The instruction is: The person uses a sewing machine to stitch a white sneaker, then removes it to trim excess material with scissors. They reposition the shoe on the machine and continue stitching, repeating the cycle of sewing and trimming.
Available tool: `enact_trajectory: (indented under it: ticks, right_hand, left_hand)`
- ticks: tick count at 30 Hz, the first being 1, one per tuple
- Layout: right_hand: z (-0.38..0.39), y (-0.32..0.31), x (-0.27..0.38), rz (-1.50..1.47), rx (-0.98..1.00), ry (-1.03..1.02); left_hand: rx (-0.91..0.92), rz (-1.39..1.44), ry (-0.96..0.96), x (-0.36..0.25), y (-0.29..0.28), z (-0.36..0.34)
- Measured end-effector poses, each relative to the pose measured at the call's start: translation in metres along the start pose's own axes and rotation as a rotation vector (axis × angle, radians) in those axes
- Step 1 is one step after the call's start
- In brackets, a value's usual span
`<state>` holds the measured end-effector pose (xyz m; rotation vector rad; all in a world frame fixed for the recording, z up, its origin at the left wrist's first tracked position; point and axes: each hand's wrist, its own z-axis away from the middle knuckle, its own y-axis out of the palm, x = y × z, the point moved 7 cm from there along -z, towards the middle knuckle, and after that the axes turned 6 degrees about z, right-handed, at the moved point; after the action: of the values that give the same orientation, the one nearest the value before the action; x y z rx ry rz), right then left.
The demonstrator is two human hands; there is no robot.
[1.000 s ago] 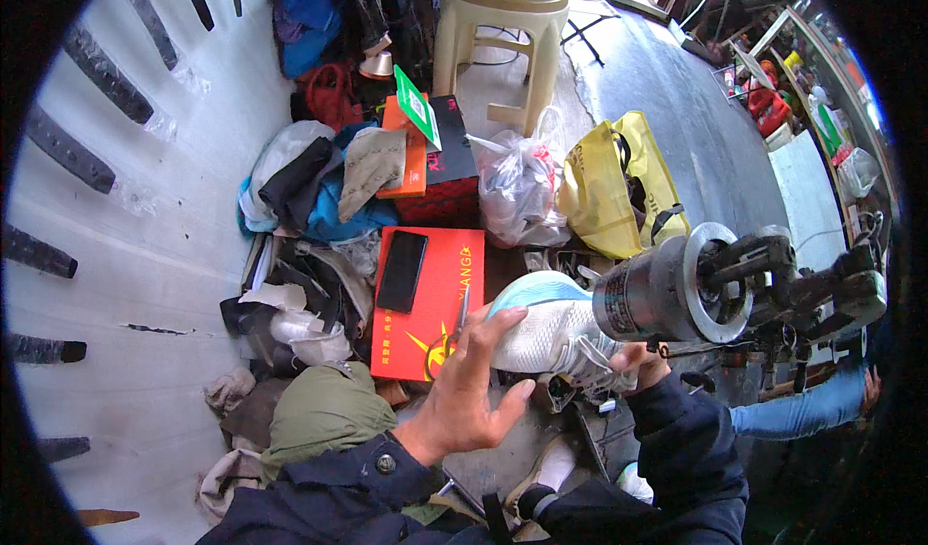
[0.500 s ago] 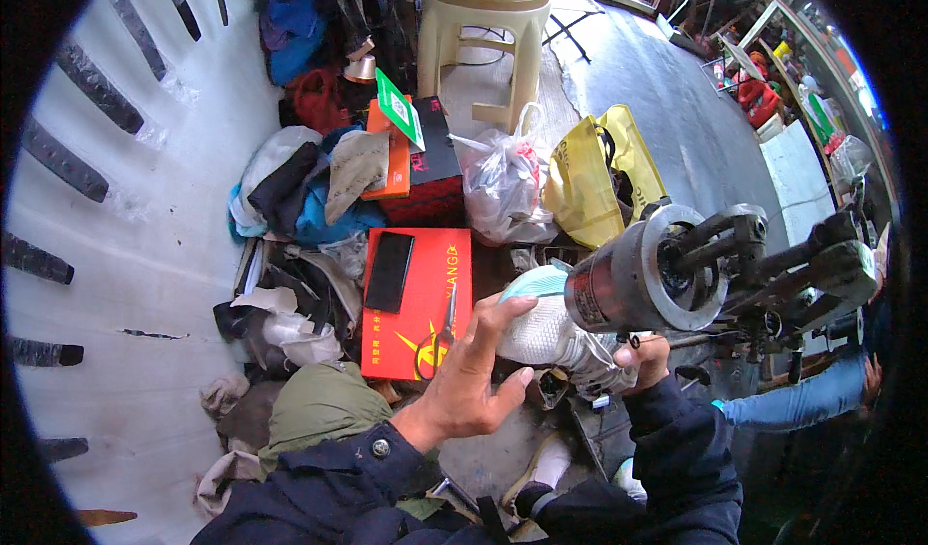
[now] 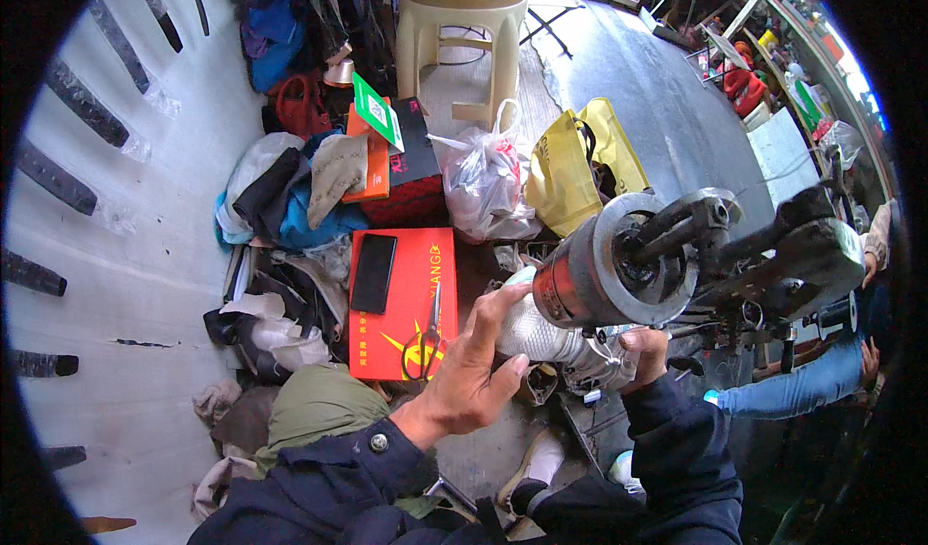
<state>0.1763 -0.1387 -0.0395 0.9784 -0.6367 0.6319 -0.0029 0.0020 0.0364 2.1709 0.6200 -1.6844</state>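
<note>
A pale grey-and-white mesh shoe sits under the arm of a metal stitching machine, just below its round hand wheel. My left hand cups the shoe's near end, thumb and fingers spread over the fabric. On the far side, my right hand is curled on the same shoe beneath the machine. Both dark blue sleeves come up from the lower edge. Part of the shoe is hidden by the machine.
A red box left of my hand carries a black phone and scissors. Beyond lie a white plastic bag, a yellow bag, heaped clothes and a beige stool. A person in jeans sits at right.
My left hand has gone from hovering with spread fingers to resting on the shoe's near end. The view has shifted slightly, bringing the hand wheel closer to the middle.
</note>
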Motion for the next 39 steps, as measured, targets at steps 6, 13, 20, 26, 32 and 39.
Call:
enact_trajectory:
  ticks: [6,13,20,26,32,39]
  right_hand:
    - [0.003,0.013,0.012,-0.046,-0.092,-0.057]
    - [0.007,0.011,0.024,0.001,-0.08,-0.236]
    - [0.009,-0.01,0.012,0.019,-0.349,-0.155]
    - [0.012,-0.005,0.014,0.027,-0.338,-0.208]
    - [0.002,-0.006,0.015,-0.125,-0.204,-0.287]
    - [0.008,-0.013,0.013,-0.072,-0.169,-0.28]
  left_hand:
    - [-0.006,0.008,0.031,-0.003,0.0,0.0]
    - [-0.017,0.064,0.026,-0.004,-0.002,-0.003]
    - [-0.011,0.157,-0.049,-0.005,-0.002,-0.004]
    - [-0.005,0.183,-0.088,0.002,0.001,-0.003]
    - [-0.026,0.159,-0.071,0.002,0.004,-0.004]
    - [-0.009,0.123,-0.076,0.008,0.005,-0.007]
